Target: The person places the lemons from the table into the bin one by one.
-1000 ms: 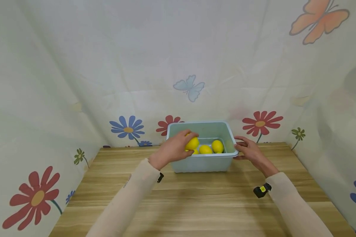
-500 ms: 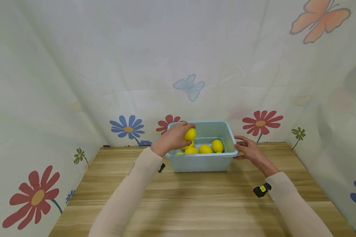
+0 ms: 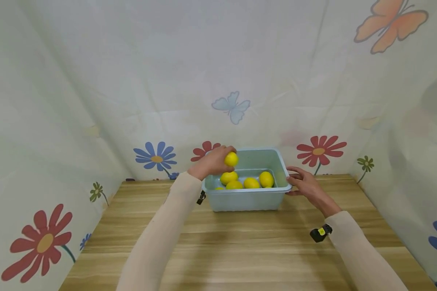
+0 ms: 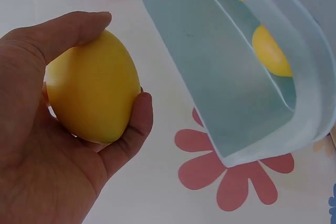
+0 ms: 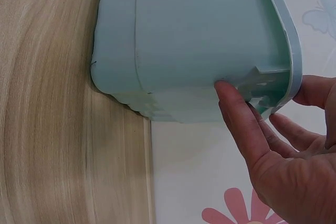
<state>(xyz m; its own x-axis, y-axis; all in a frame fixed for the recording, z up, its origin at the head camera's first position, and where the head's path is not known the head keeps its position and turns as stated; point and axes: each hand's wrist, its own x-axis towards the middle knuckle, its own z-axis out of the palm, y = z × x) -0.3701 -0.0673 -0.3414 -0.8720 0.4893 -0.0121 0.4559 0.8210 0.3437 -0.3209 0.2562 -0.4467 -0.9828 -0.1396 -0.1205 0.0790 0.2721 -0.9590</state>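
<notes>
A yellow lemon (image 3: 231, 159) is gripped in my left hand (image 3: 212, 162), above the left end of a light blue plastic bin (image 3: 245, 201). The left wrist view shows the thumb over one side of this lemon (image 4: 94, 87) and fingers curled round the other, apart from the bin. Several more lemons (image 3: 251, 183) lie on the bin's floor, mostly along its near side. At the bin's right end, my right hand (image 3: 306, 186) holds the rim. In the right wrist view its thumb is at the rim (image 5: 295, 61) and its fingers (image 5: 239, 114) lie under it, against the outer wall.
The bin stands at the back of a wooden tabletop (image 3: 240, 250). Close behind it hangs a pale curtain (image 3: 182, 72) printed with flowers and butterflies, which also encloses the left and right sides.
My left hand has lifted the lemon up and to the left from inside the bin, bringing lemons beneath it into sight. The right hand has stayed at the rim.
</notes>
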